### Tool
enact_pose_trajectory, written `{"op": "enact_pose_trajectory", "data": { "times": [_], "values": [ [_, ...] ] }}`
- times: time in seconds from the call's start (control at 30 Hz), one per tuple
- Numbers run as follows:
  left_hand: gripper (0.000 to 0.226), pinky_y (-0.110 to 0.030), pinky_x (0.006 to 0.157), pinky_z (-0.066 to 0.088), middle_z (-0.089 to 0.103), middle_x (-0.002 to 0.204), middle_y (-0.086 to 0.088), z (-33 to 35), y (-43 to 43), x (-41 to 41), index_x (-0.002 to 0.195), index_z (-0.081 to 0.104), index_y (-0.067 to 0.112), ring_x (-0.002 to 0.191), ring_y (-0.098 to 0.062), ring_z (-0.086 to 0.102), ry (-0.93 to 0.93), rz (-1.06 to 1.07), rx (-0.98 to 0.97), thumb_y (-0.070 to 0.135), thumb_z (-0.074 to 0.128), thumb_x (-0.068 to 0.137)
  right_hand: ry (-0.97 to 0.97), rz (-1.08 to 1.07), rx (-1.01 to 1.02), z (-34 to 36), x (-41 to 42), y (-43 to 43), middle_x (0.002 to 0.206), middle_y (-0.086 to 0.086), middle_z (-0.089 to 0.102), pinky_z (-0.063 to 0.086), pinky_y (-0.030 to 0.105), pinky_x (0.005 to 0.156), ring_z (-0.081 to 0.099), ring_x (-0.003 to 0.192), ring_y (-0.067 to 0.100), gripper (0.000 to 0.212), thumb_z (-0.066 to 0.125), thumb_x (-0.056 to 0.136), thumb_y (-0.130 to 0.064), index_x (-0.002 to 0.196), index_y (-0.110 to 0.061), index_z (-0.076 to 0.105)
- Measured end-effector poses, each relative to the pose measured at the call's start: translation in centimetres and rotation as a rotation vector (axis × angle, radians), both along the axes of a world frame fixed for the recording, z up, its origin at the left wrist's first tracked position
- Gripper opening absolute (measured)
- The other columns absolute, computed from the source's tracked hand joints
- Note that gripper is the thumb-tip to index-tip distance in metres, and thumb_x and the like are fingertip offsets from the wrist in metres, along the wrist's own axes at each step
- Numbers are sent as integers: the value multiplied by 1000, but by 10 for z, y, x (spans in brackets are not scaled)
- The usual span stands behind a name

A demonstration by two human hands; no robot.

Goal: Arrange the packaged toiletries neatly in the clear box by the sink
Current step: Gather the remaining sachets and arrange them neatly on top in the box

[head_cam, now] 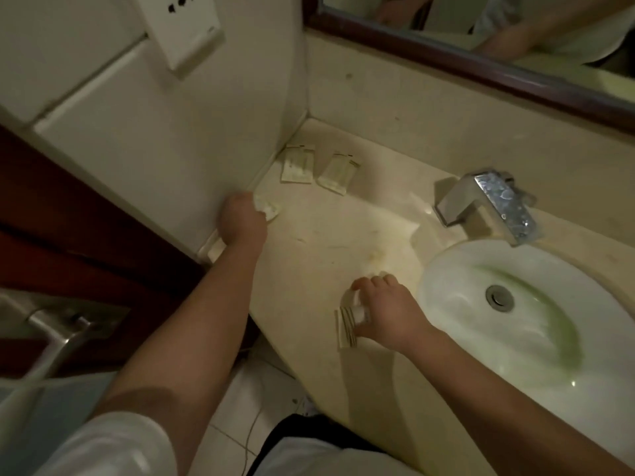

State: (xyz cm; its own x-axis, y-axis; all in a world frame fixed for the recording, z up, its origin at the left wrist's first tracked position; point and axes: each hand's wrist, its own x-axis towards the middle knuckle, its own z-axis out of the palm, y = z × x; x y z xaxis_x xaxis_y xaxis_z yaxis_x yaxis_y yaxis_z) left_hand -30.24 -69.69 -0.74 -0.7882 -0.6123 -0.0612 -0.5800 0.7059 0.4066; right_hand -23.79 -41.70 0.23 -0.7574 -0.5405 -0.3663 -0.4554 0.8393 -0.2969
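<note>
I read this as the gathering step: packets are being collected off the bench (302, 266) before anything goes into the box. My left hand (242, 219) is out at the foot of the wall (171, 149), its grip curled down over a single packet (267, 209) whose end pokes out past the fingers, so it looks pinched rather than merely touched. My right hand (385, 307) is near the front edge, just beside the sink basin (443, 276), with its grip clamped round a stack of packets (346, 327) fanned on edge.

Two small bundles of loose packets lie in the back corner, one against the wall (297, 164) and one just beside it (338, 173). Another flat packet (216, 249) lies under my left wrist.

The clear box is the hard part (transparent on a pale bench in dim light). A faint glassy outline (381, 221) between the back bundles and the tap (498, 201) may be it, but I cannot be sure.

Next, I judge, the left packet should join the stack with its edges squared, then the corner bundles, and the lot should go into the box flat and facing one way. The thin, slippery sachets may splay if the grip loosens.
</note>
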Motion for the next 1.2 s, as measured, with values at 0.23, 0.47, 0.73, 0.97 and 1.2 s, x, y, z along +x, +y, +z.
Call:
{"op": "enact_pose_trajectory", "data": {
  "times": [0.23,0.47,0.73,0.97,1.2],
  "values": [
    [43,-48,87,50,60,115,-18,-4,9,-3,105,63,10,107,-38,54,-136,104,101,31,75,69,-16,17,12,1,-1,-9,102,3,61,37,30,76,51,102,24,30,67,78,-37,102,-20,63],
    [16,-47,73,56,67,89,-14,17,24,11,85,62,7,84,-32,66,-12,62,598,21,67,81,-175,-605,-504,31,-15,-12,73,-3,66,45,29,63,61,68,13,14,66,84,-32,81,-18,64],
    [15,-30,71,54,71,93,-7,46,98,29,100,68,9,79,-19,67,89,-196,807,17,61,89,-536,-1168,-1164,72,-10,21,87,6,75,53,25,57,71,68,18,14,60,93,-22,104,-16,65],
    [16,-25,59,51,68,76,-1,71,176,44,82,67,15,69,-14,64,79,-369,927,18,57,93,-417,-1379,-1287,84,28,77,78,3,64,44,24,49,51,54,11,18,46,95,-12,101,-13,63],
    [17,-37,69,56,71,79,-10,85,290,85,82,70,10,73,-23,67,1,-544,955,19,59,91,-359,-1512,-1451,85,96,176,101,15,70,53,28,63,70,81,22,16,54,90,-3,102,-10,61]
  ]
}}
